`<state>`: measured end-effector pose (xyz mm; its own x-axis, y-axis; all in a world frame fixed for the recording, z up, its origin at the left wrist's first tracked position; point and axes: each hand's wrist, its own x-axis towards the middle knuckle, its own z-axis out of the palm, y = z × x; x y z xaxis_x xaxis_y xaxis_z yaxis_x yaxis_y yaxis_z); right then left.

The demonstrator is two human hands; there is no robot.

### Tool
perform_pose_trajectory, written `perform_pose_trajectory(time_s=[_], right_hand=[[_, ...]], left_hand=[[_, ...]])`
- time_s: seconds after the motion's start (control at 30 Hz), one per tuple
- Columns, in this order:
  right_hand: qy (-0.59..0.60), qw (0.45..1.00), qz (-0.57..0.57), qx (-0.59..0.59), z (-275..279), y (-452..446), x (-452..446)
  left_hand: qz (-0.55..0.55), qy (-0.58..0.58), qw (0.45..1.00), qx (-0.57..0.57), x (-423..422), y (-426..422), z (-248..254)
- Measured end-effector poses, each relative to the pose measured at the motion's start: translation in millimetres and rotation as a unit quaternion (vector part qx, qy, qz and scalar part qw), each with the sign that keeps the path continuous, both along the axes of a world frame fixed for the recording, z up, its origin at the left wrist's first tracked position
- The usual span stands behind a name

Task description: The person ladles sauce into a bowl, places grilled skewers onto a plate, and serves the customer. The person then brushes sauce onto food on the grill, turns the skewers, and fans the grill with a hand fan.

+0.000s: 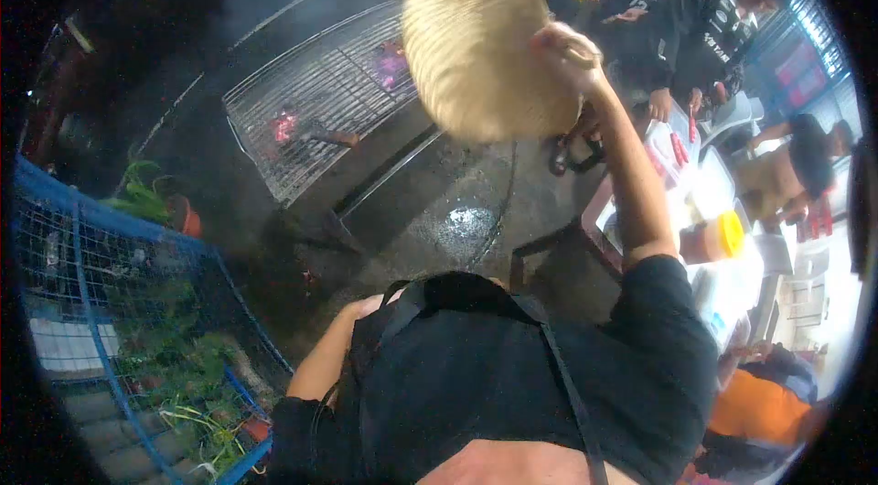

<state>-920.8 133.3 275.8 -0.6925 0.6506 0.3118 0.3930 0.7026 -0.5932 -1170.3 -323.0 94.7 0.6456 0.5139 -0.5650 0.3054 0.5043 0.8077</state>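
A round woven fan [480, 50] is raised in my right hand [572, 57], whose fingers wrap round its edge on the right. The fan is slightly blurred and hangs over the right end of a long wire grill [315, 87]. Red embers [284, 126] glow under the grill's left part, beside a dark piece with a brown end [337, 137]. My left hand [373, 304] is at my waist, near the black strap; its fingers are mostly hidden behind my body.
To the right, a table holds a yellow-lidded container [730, 234], white trays and red items. Several people stand or sit around it; one person in orange [759, 404] is lower right. A blue mesh fence [82, 201] and potted plants [187, 216] are at left.
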Motion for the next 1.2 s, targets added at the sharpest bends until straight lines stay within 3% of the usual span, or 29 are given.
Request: perform_pose_trajectory(time_s=[0.03,0.07,0.1,0.17,0.2,0.23,0.3,0.33,0.43,0.47,0.5,0.57,0.6,0.67,0.7,0.77,0.8,0.9,0.93,0.97,1.03,1.07,1.17,1.2], right_hand=[[0.037,0.989,-0.069,0.123,-22,20,6],[-0.045,0.972,-0.126,0.195,-24,4,7],[-0.019,0.993,-0.098,0.066,-48,9,20],[0.076,0.977,0.090,-0.176,20,-77,-12],[-0.010,0.986,0.085,-0.141,18,-66,-9],[-0.029,0.987,0.010,-0.155,34,-60,-8],[0.058,0.993,-0.100,0.002,-7,2,19],[0.032,0.994,-0.079,0.073,-11,-5,19],[0.025,0.980,0.118,-0.156,17,-56,15],[-0.028,0.984,0.009,-0.174,25,-56,17],[-0.009,0.999,-0.028,-0.032,7,-37,29],[0.102,0.991,-0.076,0.028,-22,-6,49],[0.073,0.994,0.044,0.073,-13,-15,48],[0.046,0.991,0.105,-0.064,15,-45,46],[0.005,0.976,0.076,-0.204,32,-60,48],[0.038,0.997,0.032,0.058,-14,-20,71],[0.123,0.991,-0.048,-0.004,-28,-12,70],[0.059,0.991,0.108,-0.055,3,-51,72],[0.034,0.980,0.107,-0.166,4,-56,79],[0.083,0.950,0.134,-0.271,15,-58,83],[0.043,0.999,-0.009,-0.014,-11,-36,91],[0.149,0.987,-0.054,-0.026,-29,-29,96],[0.018,0.999,0.036,-0.005,15,-56,105],[0.074,0.974,0.073,-0.200,7,-52,115]], left_hand=[[-0.029,0.025,0.999,-0.014,-2,-2,-7],[-0.049,0.048,0.997,-0.022,-3,-4,-13],[-0.062,0.066,0.995,-0.029,-3,-9,-17],[-0.073,0.097,0.992,-0.042,-1,-23,-26],[-0.070,0.109,0.990,-0.048,1,-29,-29],[-0.070,0.120,0.989,-0.055,2,-35,-31],[-0.063,0.139,0.986,-0.069,6,-44,-35],[-0.062,0.145,0.985,-0.073,9,-44,-37],[-0.064,0.175,0.979,-0.079,20,-41,-41],[-0.066,0.180,0.978,-0.081,24,-41,-42],[-0.068,0.189,0.976,-0.081,31,-38,-44],[-0.076,0.208,0.972,-0.078,47,-26,-53],[-0.079,0.218,0.970,-0.079,56,-21,-55],[-0.082,0.237,0.965,-0.077,75,-8,-61],[-0.083,0.243,0.963,-0.079,82,-5,-62],[-0.086,0.255,0.960,-0.082,94,0,-62],[-0.082,0.260,0.958,-0.085,99,0,-62],[-0.071,0.268,0.956,-0.093,111,-3,-60],[-0.066,0.270,0.955,-0.104,112,-6,-60],[-0.063,0.271,0.955,-0.105,115,-8,-59],[-0.058,0.273,0.954,-0.110,122,-12,-59],[-0.056,0.271,0.954,-0.116,125,-17,-58],[-0.040,0.276,0.953,-0.122,138,-19,-53],[-0.034,0.278,0.952,-0.125,139,-20,-52]])
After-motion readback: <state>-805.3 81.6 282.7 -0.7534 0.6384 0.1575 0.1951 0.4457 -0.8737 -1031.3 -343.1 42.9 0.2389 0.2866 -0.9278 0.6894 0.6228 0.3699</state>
